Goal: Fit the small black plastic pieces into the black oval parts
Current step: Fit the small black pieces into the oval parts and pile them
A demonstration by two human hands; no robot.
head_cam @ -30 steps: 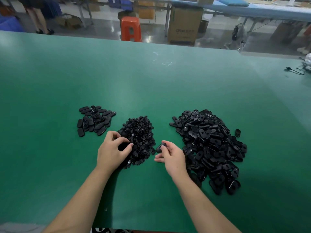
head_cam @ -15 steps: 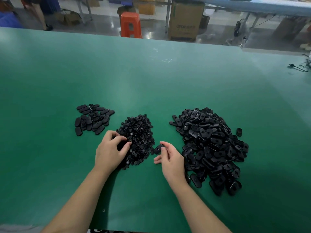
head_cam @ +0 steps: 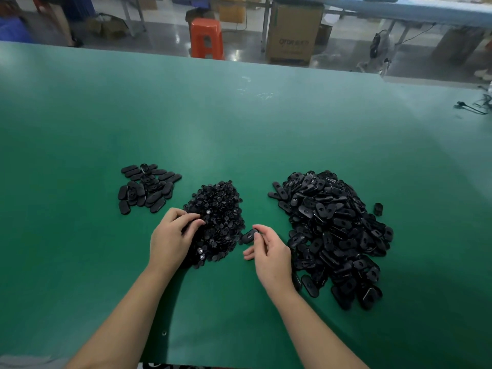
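A heap of small black plastic pieces (head_cam: 221, 209) lies in the middle of the green table (head_cam: 239, 129). My left hand (head_cam: 170, 238) rests on the heap's left side with its fingers curled into the pieces; what they hold is hidden. To the right, my right hand (head_cam: 269, 251) pinches one black oval part (head_cam: 249, 237) just beside the heap. A large pile of black oval parts (head_cam: 335, 233) spreads out on the right. A smaller group of oval parts (head_cam: 146, 187) lies flat at the left.
One stray oval part (head_cam: 378, 209) sits to the right of the large pile. A black cable (head_cam: 471, 107) lies at the table's far right edge. Beyond the table stand an orange stool (head_cam: 206, 38) and a cardboard box (head_cam: 292, 35).
My hands have stayed almost in place. The left fingers have shifted slightly in the heap, and the right hand has turned the oval part a little.
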